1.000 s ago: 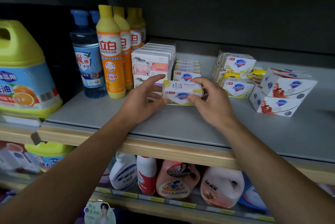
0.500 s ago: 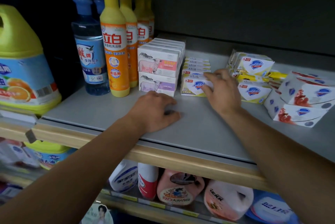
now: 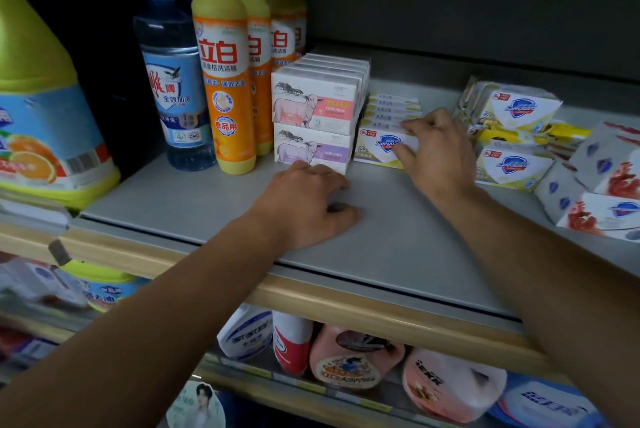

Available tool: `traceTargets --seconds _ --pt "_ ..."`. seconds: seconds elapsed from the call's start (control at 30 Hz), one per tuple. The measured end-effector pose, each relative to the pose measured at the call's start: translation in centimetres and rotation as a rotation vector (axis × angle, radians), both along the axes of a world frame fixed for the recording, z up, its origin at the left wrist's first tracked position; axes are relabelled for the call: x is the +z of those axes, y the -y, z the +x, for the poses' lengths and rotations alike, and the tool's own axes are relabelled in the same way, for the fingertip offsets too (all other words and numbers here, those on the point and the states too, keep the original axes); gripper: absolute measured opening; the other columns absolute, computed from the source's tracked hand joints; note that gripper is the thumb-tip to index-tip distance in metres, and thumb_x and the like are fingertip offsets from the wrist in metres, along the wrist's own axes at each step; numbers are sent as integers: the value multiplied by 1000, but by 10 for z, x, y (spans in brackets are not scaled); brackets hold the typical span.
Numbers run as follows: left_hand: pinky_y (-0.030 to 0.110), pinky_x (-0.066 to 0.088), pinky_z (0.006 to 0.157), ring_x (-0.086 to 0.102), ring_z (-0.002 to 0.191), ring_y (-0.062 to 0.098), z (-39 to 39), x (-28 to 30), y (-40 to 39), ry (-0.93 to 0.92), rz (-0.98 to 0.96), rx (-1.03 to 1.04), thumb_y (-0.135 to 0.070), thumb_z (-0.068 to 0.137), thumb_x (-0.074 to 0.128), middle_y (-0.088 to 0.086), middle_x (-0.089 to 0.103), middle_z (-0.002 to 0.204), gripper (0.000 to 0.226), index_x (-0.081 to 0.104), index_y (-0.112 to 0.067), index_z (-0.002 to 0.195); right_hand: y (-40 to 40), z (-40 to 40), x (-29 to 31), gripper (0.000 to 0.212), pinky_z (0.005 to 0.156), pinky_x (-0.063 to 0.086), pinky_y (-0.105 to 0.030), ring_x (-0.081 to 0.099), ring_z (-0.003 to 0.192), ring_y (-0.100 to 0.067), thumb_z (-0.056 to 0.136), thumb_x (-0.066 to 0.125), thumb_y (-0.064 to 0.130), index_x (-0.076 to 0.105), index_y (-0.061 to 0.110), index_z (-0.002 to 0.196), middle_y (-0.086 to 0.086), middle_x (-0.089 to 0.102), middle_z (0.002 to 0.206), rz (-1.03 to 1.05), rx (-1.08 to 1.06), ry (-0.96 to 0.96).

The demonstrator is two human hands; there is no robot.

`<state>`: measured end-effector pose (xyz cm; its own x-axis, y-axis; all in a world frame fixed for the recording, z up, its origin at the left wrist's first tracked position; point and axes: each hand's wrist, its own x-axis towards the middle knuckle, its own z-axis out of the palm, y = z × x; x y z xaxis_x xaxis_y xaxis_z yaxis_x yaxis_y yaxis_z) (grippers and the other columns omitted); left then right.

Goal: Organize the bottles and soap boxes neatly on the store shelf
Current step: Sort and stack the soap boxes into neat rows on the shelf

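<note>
On the grey shelf (image 3: pixel 398 240) a row of yellow-white soap boxes runs back from its front box (image 3: pixel 379 145). My right hand (image 3: pixel 440 157) grips that front box at its right end, fingers over the top and thumb on the front face. Left of the row stand stacked sheep-print soap boxes (image 3: pixel 313 105). My left hand (image 3: pixel 304 202) rests on the shelf in front of them, fingers loosely curled, holding nothing. Orange dish-soap bottles (image 3: pixel 223 81) and a blue-capped bottle (image 3: pixel 173 81) stand in lines further left.
A big yellow jug (image 3: pixel 45 116) fills the far left. Untidy yellow-white soap boxes (image 3: pixel 516 112) and tilted red-and-white boxes (image 3: pixel 606 178) lie at the right. Below the wooden shelf edge (image 3: pixel 346 299) are more bottles (image 3: pixel 346 358).
Both hands held the yellow-white box in front of the row; it now sits at the row's front. My left hand let go and dropped onto the shelf. My right hand stays on the box.
</note>
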<state>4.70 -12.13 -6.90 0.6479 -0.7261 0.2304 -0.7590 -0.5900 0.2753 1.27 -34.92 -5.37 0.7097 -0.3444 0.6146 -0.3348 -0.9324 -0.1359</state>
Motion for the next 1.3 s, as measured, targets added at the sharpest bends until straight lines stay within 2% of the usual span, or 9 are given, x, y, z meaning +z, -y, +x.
traceTargets --seconds 0.13,0.4,0.57,0.73,0.83,0.93,1.07,1.23,1.3 --pt "38 39 105 47 124 23 0 0 0 7 -4 0 -65 74 40 -6 58 134 70 59 -28 130 -1 1 0 41 88 40 -42 50 109 -33 89 65 37 63 23 127 -8 51 117 0 1 -1" --pt "38 39 105 47 124 23 0 0 0 -4 -5 3 -65 74 40 -6 58 134 69 60 -29 129 -4 -1 2 42 89 42 -46 49 111 -33 89 64 38 61 23 129 -8 51 119 -12 -22 -27" --pt "39 38 105 47 124 23 1 1 1 -5 6 -3 -65 74 40 -5 58 134 69 59 -28 129 -4 -1 3 44 86 42 -44 49 110 -33 89 63 38 62 22 130 -9 51 119 -33 -29 -36" --pt "40 38 106 47 125 24 -1 2 1 -5 -3 2 -64 73 41 -4 58 134 70 60 -27 129 -6 -5 11 50 90 44 -47 46 115 -35 89 59 44 57 21 133 -11 51 123 -32 -50 -96" --pt "39 37 107 47 126 24 0 1 -1 -5 0 12 -63 74 41 -3 59 135 69 60 -27 130 -11 -20 15 58 97 42 -45 44 118 -38 88 58 46 50 17 138 -13 52 127 26 -9 -101" --pt "38 38 107 48 126 24 -4 4 -1 -11 -21 13 -60 74 45 -1 60 135 67 61 -25 129 -13 -56 15 52 96 40 -41 45 116 -37 88 59 42 55 15 132 -11 53 127 112 40 -65" --pt "35 44 101 54 123 26 -14 11 -3 19 -88 -4 -45 86 65 5 62 131 49 62 -20 127 0 -114 6 50 100 37 -36 46 123 -32 89 59 43 56 18 132 -6 50 132 191 48 -170" --pt "19 39 85 63 108 21 -30 22 18 59 -163 -56 -33 86 69 3 66 124 43 63 -17 126 22 -163 -2 61 109 35 -34 41 132 -24 86 53 55 52 22 137 0 47 139 246 57 -349" --pt "17 38 80 65 99 20 -38 28 37 43 -199 -99 -28 86 70 3 67 119 41 64 -15 124 26 -171 -4 63 109 35 -34 43 130 -24 85 50 59 51 23 137 0 48 139 264 69 -384"
